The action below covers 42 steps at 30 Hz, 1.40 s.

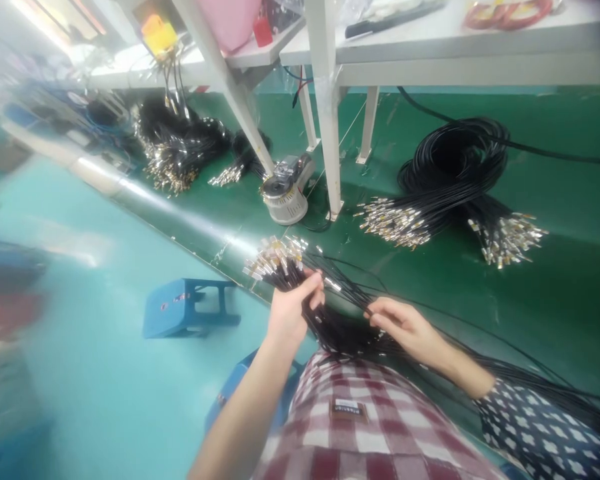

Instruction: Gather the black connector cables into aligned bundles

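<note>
My left hand [291,308] is wrapped round a bundle of thin black cables [337,327] just behind their metal connector ends [275,259], which fan out over the edge of the green work surface [555,293]. My right hand [405,328] rests on the same bundle further back, fingers pinched on the cables. The bundle trails off to the right across my lap, over a checked apron [350,420].
A coiled cable bundle with metal ends [450,180] lies at the right on the green surface, and more bundles [180,150] at the far left. A tape dispenser [286,190] stands by the white table legs [327,120]. A blue stool [187,307] sits on the teal floor.
</note>
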Tool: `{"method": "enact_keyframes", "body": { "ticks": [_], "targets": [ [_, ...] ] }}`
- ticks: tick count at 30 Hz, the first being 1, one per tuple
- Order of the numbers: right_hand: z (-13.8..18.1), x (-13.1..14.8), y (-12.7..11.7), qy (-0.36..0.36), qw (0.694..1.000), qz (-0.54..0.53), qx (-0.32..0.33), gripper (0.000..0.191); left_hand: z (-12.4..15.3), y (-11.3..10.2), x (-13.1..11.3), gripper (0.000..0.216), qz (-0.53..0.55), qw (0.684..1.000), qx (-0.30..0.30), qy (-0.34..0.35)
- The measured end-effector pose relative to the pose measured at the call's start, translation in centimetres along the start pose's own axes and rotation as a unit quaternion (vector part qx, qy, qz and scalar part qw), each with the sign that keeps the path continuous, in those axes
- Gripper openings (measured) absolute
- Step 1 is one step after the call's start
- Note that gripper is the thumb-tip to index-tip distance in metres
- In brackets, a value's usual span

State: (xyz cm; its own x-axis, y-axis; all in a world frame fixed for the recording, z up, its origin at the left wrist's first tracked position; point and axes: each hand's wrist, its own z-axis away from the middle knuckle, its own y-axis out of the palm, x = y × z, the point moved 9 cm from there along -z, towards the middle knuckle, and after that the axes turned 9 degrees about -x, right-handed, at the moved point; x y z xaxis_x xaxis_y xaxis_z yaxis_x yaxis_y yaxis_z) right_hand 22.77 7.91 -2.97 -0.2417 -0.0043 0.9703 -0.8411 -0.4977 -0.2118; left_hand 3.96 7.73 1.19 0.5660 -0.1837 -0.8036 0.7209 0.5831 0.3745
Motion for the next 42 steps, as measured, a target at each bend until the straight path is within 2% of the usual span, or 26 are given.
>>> {"method": "enact_keyframes", "body": {
  "ticks": [3, 7, 13, 25, 33, 38, 42],
  "targets": [
    [0.4, -0.2, -0.6, 0.004, 1.000, 0.008, -0.004, 0.025, -0.5, -0.5, -0.2, 0.020, 0.024, 1.000, -0.009, 0.004],
    [0.2, -0.7, -1.1, 0.016, 0.999, -0.034, -0.022, 0.025, -0.6, -0.6, 0.0, 0.016, 0.007, 1.000, 0.011, 0.005],
    [-0.7, -1.1, -0.1, 0.016, 0.996, -0.076, -0.050, 0.024, -0.3, 0.4, 0.6, 0.027, -0.040, 0.999, 0.032, 0.000],
    [-1.2, 0.0, 0.8, -0.010, 0.997, -0.068, -0.041, 0.024, -1.0, 1.9, 1.1, 0.025, -0.079, 0.996, 0.038, -0.032],
    [-0.1, -1.4, -0.1, 0.063, 0.997, -0.047, 0.013, 0.032, -2.7, -0.1, 0.2, 0.022, 0.013, 0.999, -0.018, -0.024],
    [-0.1, -1.9, -0.7, 0.085, 0.994, -0.072, -0.013, 0.036, -3.1, -1.1, 0.6, 0.027, 0.030, 0.999, -0.019, -0.030],
    [-0.9, -2.1, -0.1, 0.083, 0.993, -0.077, -0.026, 0.038, -2.9, -1.3, 1.0, 0.033, 0.035, 0.998, -0.004, -0.044]
  ]
}}
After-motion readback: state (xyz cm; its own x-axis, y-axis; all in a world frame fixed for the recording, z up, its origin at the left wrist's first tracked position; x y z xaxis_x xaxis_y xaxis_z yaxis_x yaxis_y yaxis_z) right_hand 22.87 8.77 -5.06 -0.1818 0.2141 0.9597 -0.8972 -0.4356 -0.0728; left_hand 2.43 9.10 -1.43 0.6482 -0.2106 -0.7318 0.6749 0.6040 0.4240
